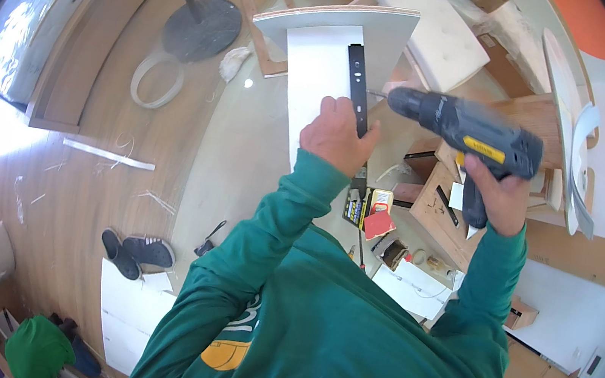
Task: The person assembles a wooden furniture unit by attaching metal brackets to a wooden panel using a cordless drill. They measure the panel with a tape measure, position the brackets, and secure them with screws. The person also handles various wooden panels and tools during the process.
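Observation:
My right hand [500,196] grips a dark grey cordless drill [507,143] by its handle, a finger near the trigger. The drill lies level, its thin bit pointing left at the black metal drawer slide [358,70]. Whether the bit touches the slide I cannot tell. With curled fingers and thumb, my left hand [336,134] holds the lower part of the slide against a white panel [315,61]. The slide runs along the panel's right side. At the panel's far end stands a curved, pale grey board [391,36].
Right of my left arm lie small boxes [380,211] and a wooden drawer part [440,215]. A cushioned seat [449,36] is beyond the drill. A fan base [201,29], a coil of white strip [156,80] and dark shoes [137,251] are on the left floor.

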A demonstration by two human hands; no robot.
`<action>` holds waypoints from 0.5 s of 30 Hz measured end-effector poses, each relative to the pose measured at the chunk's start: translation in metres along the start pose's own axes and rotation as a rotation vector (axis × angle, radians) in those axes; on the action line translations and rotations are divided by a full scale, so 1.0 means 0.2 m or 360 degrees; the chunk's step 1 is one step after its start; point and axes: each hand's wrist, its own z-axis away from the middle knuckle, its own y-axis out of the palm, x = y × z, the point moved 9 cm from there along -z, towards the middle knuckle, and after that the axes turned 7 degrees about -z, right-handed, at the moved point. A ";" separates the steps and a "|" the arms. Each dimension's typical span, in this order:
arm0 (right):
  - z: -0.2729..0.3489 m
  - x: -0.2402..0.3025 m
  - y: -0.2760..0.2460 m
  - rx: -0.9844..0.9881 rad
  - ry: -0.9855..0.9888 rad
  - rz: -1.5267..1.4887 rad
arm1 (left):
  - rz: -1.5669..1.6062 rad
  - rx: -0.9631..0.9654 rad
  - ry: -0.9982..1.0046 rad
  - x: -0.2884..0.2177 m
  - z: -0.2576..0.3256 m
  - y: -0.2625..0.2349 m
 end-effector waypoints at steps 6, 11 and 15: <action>-0.28 0.15 -0.06 0.0080 -0.0199 0.0716 | 0.0045 0.0006 0.0221 -0.18 -0.06 0.10; -0.36 0.22 -0.02 0.0208 -0.0200 0.0519 | 0.0030 0.0072 0.0245 -0.26 -0.09 0.18; -0.39 0.23 0.00 0.0165 -0.0198 0.0703 | -0.0013 0.0193 0.0169 -0.25 -0.11 0.19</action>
